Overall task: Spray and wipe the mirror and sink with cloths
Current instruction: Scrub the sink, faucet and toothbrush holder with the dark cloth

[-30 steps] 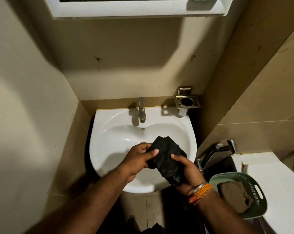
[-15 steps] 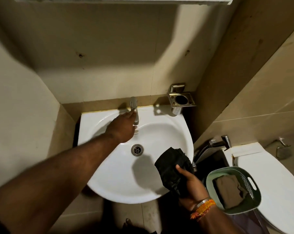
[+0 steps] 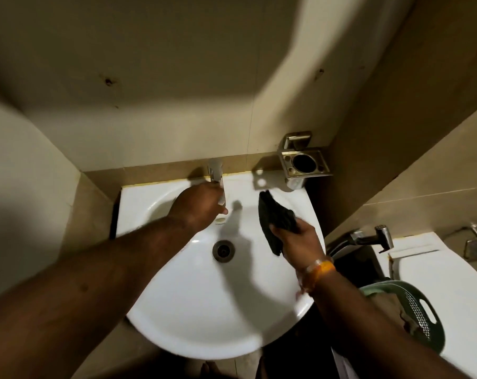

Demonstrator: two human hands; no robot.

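The left hand (image 3: 197,206) reached over the back of the white sink (image 3: 204,310) and lay on the metal tap (image 3: 216,177), its fingers curled around the spout; the tap's top stood clear above the knuckles. The right hand (image 3: 300,242) hovered above the right side of the basin with its fingers pinching a dark cloth (image 3: 274,220), which was bunched up and stuck out past the hand toward the wall. The drain (image 3: 223,250) sat open in the middle of the basin, between the two arms. A metal holder (image 3: 304,162) was fixed to the wall just right of the tap. A green basket (image 3: 412,305) stood at lower right, beside the white toilet (image 3: 445,283).
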